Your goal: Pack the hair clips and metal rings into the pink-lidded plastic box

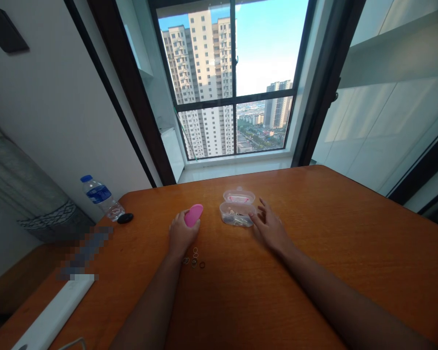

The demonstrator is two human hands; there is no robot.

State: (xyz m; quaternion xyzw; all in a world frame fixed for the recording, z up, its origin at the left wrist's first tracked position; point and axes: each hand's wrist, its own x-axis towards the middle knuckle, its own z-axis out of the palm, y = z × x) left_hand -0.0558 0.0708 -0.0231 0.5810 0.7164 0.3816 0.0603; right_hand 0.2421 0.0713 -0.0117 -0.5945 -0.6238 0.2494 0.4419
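My left hand [180, 233] rests on the wooden table [314, 272] with its fingers closed round a pink oval lid or case [193, 215]. Just to its right lie several small dark rings [194, 258] on the wood. My right hand [268, 226] lies with spread fingers, its fingertips touching the right side of a small clear plastic box [237, 213]. The box stands with its hinged lid [238, 196] raised behind it, and small metal bits lie inside.
A plastic water bottle [101, 197] with a blue cap and a black round object [125, 218] sit at the table's far left corner. A long white bar [56, 313] lies near the front left edge. A tall window [233, 82] faces the table.
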